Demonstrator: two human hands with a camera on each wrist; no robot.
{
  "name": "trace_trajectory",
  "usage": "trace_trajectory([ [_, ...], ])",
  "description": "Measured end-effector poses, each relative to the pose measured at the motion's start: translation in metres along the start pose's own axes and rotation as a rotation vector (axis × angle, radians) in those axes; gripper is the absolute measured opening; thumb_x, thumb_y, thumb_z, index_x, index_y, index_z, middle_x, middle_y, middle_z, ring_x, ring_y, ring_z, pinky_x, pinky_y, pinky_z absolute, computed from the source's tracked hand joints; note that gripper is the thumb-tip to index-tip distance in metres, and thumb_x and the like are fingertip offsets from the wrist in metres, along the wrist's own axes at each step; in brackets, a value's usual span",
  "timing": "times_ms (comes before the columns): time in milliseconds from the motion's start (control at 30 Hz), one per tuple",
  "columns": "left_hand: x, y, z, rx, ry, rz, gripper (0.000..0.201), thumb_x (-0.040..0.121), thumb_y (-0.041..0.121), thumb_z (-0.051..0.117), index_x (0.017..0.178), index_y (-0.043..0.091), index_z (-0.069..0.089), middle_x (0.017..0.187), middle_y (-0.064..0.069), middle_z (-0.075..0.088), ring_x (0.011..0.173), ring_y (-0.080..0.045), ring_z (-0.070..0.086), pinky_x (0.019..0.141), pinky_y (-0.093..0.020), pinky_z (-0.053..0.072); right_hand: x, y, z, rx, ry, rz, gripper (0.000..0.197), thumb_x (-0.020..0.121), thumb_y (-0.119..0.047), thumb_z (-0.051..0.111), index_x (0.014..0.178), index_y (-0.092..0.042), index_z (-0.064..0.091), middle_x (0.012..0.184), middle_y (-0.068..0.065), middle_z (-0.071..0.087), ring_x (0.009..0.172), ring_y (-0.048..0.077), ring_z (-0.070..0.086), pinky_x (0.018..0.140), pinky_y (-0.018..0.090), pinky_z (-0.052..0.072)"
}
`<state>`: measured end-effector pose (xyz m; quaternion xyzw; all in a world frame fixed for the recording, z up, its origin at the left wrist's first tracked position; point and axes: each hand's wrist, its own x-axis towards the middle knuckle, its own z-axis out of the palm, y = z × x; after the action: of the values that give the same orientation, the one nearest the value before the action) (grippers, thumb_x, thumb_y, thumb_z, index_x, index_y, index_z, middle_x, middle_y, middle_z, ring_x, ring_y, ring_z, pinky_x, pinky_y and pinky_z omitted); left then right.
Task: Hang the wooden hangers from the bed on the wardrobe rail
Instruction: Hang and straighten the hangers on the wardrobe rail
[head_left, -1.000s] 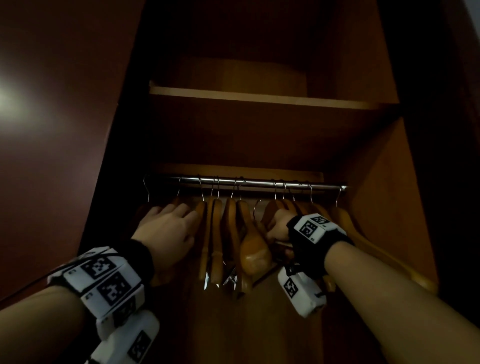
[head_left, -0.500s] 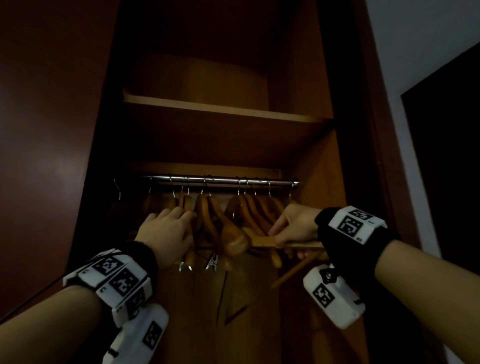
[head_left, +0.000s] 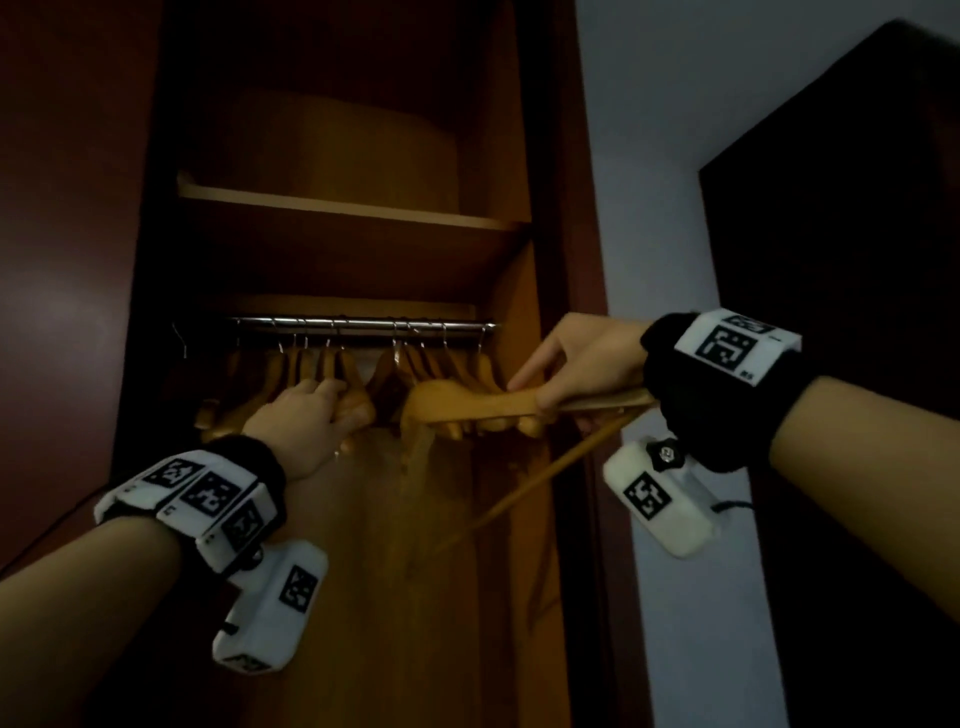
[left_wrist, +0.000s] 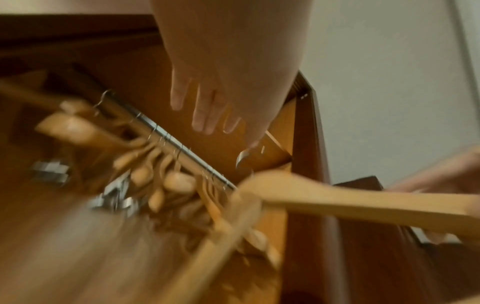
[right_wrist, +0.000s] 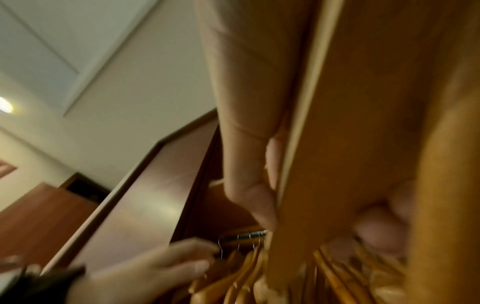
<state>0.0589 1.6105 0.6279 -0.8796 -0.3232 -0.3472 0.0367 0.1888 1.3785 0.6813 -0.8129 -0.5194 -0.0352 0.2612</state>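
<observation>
Several wooden hangers (head_left: 441, 364) hang from the metal rail (head_left: 363, 326) inside the wardrobe. My right hand (head_left: 576, 369) grips one wooden hanger (head_left: 467, 402) by its arm and holds it level in front of the right end of the rail, its hook off the rail. The lower bar of this hanger slants down to the left. The left wrist view shows the same hanger (left_wrist: 337, 199), blurred. My left hand (head_left: 311, 410) rests with straight fingers (left_wrist: 202, 115) against the left group of hung hangers (head_left: 322, 369).
A wooden shelf (head_left: 337, 208) runs above the rail. The open wardrobe door (head_left: 67, 260) stands at the left. A white wall (head_left: 649, 208) and a dark panel (head_left: 857, 234) lie to the right. Metal clips (left_wrist: 114, 197) dangle from some hangers.
My right hand has drawn its hanger out to the right, away from the hung row. The left hand stays on the left group. The head view has swung right.
</observation>
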Motion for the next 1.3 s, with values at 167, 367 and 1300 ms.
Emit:
trace_trajectory([
  [167, -0.049, 0.043, -0.010, -0.377, -0.137, -0.002, 0.076, 0.085, 0.058, 0.038, 0.145, 0.014, 0.028, 0.145, -0.013, 0.040, 0.130, -0.031, 0.041, 0.107, -0.040, 0.031, -0.070, 0.034, -0.022, 0.078, -0.018, -0.139, 0.041, 0.082, -0.009, 0.067, 0.119, -0.027, 0.065, 0.079, 0.002, 0.074, 0.063, 0.019, 0.062, 0.074, 0.039, 0.056],
  [367, -0.077, 0.041, -0.022, -1.026, -0.486, -0.121, 0.108, 0.035, 0.051, 0.091, 0.123, 0.000, 0.053, 0.089, -0.015, 0.072, 0.078, -0.027, 0.070, 0.073, -0.037, 0.057, -0.112, 0.066, -0.032, 0.214, -0.181, -0.214, 0.044, 0.087, -0.002, 0.060, 0.123, -0.028, 0.060, 0.099, 0.013, 0.072, 0.073, 0.024, 0.064, 0.081, 0.045, 0.056],
  [1300, -0.095, 0.084, -0.097, -1.556, -0.102, -0.203, 0.016, 0.093, -0.004, 0.045, 0.106, 0.003, 0.050, 0.090, -0.016, 0.057, 0.088, -0.031, 0.058, 0.071, -0.045, 0.048, -0.111, -0.021, 0.068, -0.124, -0.005, -0.330, 0.091, 0.090, -0.037, 0.058, 0.145, -0.046, -0.014, 0.153, -0.001, 0.018, 0.129, 0.026, 0.042, 0.101, 0.040, 0.045],
])
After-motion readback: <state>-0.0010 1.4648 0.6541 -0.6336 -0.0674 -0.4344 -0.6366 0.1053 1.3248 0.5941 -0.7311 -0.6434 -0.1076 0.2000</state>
